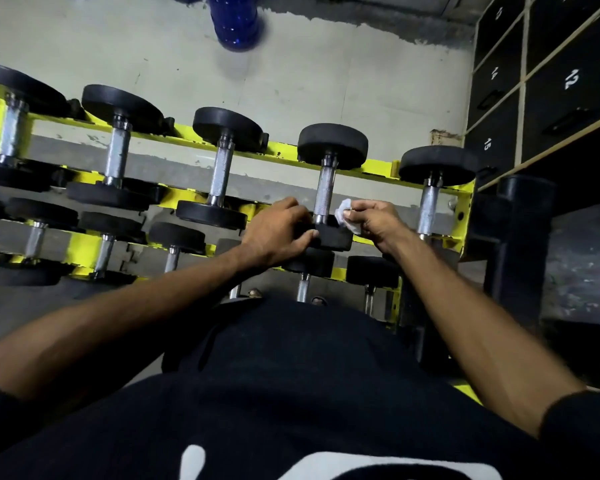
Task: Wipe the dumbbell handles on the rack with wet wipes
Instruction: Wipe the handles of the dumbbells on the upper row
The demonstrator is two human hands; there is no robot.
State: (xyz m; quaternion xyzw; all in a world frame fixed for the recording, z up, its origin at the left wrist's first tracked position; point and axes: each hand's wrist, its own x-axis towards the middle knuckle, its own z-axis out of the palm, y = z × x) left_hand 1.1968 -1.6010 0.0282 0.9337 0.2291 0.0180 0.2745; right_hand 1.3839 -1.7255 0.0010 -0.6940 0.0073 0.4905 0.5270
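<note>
Left hand (278,230) gripping dumbbell (328,188), right hand (378,220) pinching wipe (346,216)

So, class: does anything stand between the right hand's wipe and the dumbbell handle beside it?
Nothing visible does. The wet wipe, pinched in the right hand, is right beside the handle; the left hand holds the near weight.

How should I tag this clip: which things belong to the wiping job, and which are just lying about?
Job:
- wipe, held in the right hand
- dumbbell, its near head gripped by the left hand
- other dumbbells
- rack

Lying about:
- blue jug on the floor
- numbered black boxes at right
</note>
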